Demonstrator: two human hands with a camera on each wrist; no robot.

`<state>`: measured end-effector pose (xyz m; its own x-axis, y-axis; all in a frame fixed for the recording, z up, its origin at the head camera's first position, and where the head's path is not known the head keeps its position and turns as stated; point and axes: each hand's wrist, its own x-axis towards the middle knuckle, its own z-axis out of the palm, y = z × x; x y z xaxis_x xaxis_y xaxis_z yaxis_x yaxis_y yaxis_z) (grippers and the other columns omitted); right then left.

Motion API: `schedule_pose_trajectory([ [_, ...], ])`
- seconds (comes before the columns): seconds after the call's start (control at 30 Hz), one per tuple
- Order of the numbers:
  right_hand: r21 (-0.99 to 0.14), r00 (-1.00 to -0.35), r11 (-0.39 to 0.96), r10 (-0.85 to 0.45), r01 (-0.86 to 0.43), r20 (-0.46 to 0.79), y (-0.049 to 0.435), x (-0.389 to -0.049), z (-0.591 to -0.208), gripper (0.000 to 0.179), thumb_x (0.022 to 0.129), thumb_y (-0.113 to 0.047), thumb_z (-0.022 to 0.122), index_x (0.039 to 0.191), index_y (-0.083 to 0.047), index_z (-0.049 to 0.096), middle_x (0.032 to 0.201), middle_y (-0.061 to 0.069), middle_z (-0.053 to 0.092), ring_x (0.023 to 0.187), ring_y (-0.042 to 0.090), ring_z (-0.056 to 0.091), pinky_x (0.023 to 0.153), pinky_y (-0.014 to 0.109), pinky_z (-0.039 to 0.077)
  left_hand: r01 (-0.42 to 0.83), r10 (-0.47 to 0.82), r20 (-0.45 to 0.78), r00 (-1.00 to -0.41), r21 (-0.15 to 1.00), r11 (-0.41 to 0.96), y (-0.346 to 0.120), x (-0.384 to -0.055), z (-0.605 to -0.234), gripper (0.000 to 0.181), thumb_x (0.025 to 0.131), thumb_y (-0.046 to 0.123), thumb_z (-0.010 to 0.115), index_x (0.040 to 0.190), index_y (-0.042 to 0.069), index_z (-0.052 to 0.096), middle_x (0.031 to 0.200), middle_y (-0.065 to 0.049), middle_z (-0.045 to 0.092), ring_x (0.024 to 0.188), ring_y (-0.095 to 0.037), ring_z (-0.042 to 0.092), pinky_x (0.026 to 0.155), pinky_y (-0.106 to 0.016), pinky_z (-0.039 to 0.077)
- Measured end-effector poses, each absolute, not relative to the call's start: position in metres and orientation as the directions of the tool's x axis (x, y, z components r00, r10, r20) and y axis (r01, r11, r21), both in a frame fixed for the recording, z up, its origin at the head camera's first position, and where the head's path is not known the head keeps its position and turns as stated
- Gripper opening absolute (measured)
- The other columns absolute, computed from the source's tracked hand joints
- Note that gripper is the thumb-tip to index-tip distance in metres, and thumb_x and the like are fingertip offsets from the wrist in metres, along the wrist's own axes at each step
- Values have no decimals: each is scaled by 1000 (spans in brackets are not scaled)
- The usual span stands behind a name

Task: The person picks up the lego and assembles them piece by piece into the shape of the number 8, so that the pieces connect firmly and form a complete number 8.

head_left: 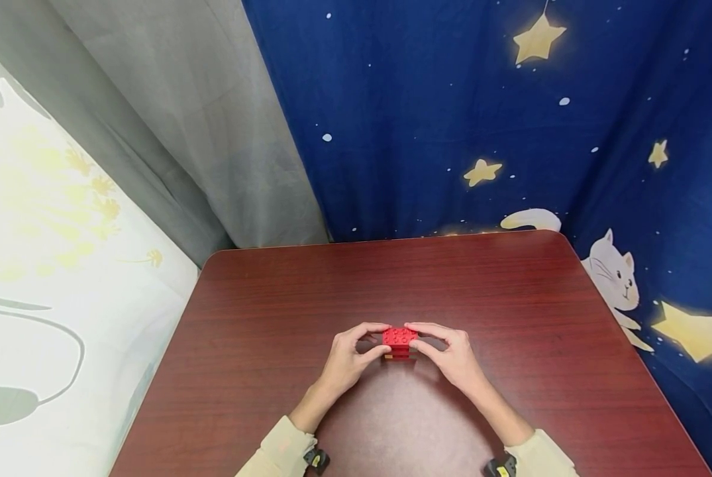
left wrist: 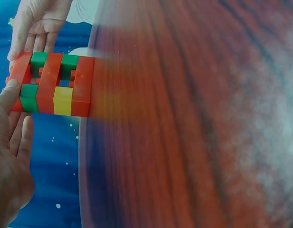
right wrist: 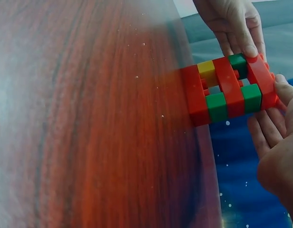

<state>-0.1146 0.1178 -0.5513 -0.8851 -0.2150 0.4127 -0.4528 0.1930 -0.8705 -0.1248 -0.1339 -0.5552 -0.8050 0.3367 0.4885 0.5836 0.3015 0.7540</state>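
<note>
A small tower of toy building bricks stands on the wooden table (head_left: 272, 311). Three red layers make it up, the top red brick (head_left: 400, 336) showing its studs in the head view. Smaller green bricks (right wrist: 216, 107) and a yellow brick (left wrist: 63, 100) sit between the red layers, with open gaps among them. From the left side, my left hand (head_left: 346, 358) pinches the top red brick, thumb at the near side and fingers behind. My right hand (head_left: 457, 358) pinches the same brick from the right in the same way.
The table's far edge runs in front of a blue curtain (head_left: 421, 119) with stars and a grey curtain (head_left: 212, 99). A pale printed cloth (head_left: 93, 318) hangs along the left side. Dark wrist cameras (head_left: 316, 458) sit by both sleeves.
</note>
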Motion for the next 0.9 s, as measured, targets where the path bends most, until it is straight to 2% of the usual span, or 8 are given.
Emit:
schedule_pose_trajectory([
  [0.2, -865, -892, 229, -188, -447, 411, 114, -114, -549, 33, 86, 5, 85, 118, 0, 80, 116, 11, 79, 113, 25, 74, 95, 40, 59, 583, 335, 488, -806, 754, 304, -133, -124, -556, 38, 90, 13, 87, 126, 15, 75, 116, -2, 77, 91, -22, 76, 79, -39, 64],
  [0.33, -870, -894, 218, -185, -442, 408, 113, -114, -549, 33, 87, 5, 84, 118, 0, 79, 116, 12, 79, 114, 22, 74, 94, 42, 59, 580, 335, 485, -808, 756, 304, -133, -124, -556, 38, 90, 13, 87, 126, 15, 75, 117, -2, 77, 91, -22, 77, 79, -39, 64],
  [0.6, -875, -891, 199, -214, -442, 401, 118, -115, -552, 34, 91, -8, 84, 125, -13, 80, 120, 1, 78, 114, 21, 74, 96, 28, 57, 587, 342, 489, -802, 750, 305, -134, -125, -555, 38, 90, 13, 86, 126, 14, 75, 117, -3, 77, 91, -25, 77, 78, -42, 64],
  [0.77, -852, -892, 273, -218, -446, 397, 119, -115, -549, 35, 92, -16, 85, 126, -19, 80, 122, -9, 77, 117, 16, 72, 100, 21, 52, 582, 341, 484, -806, 752, 309, -134, -125, -555, 38, 90, 14, 86, 126, 15, 75, 118, -2, 77, 91, -26, 77, 78, -42, 64],
  [0.9, -838, -891, 306, -206, -452, 405, 118, -114, -548, 33, 91, -18, 87, 123, -19, 81, 119, -12, 77, 115, 15, 73, 99, 17, 50, 579, 340, 481, -808, 753, 312, -134, -125, -555, 38, 90, 14, 86, 126, 15, 75, 118, -2, 77, 91, -26, 77, 79, -39, 64],
])
